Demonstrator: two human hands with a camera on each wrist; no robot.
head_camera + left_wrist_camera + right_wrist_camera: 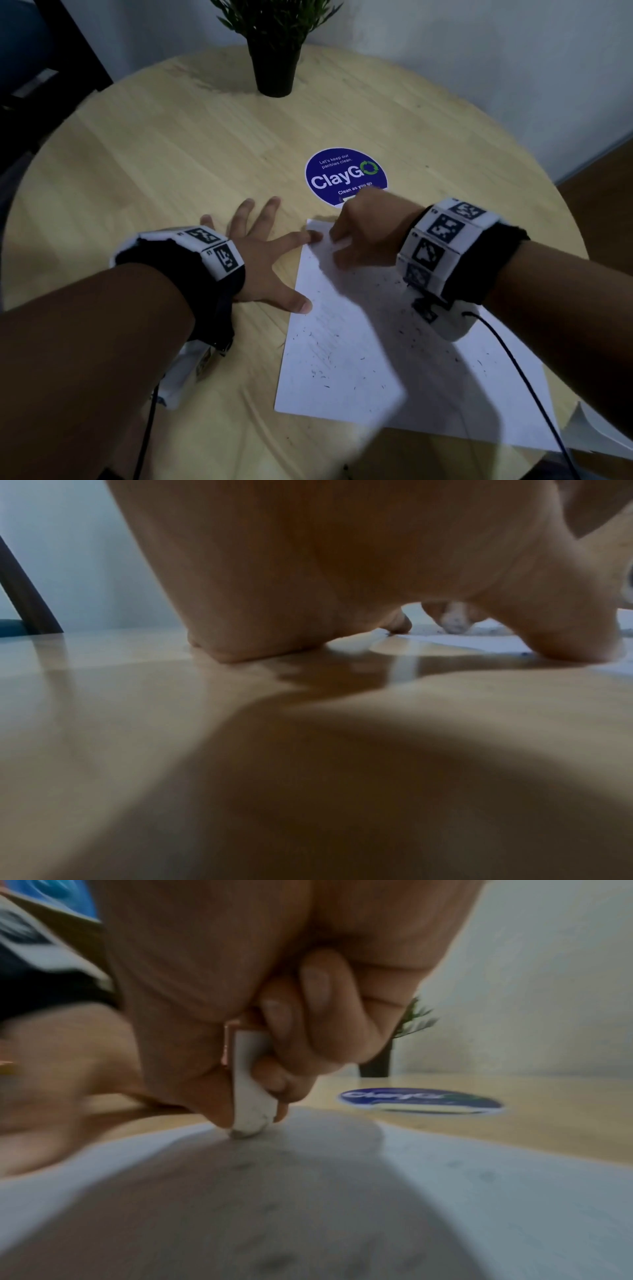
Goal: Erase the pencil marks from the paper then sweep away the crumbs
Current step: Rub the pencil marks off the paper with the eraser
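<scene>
Your right hand (260,1031) pinches the white block eraser (251,1093), its tip pressed on the far-left corner of the white sheet of paper (359,359) lying on the round light-wood table (171,154). Your left hand (260,260) lies flat with fingers spread wide, its index fingertip and thumb pinning the sheet's left edge. Faint pencil marks (320,346) remain, so erasing is judged incomplete. The dark eraser crumbs (363,359) scattered across the sheet are not yet swept.
</scene>
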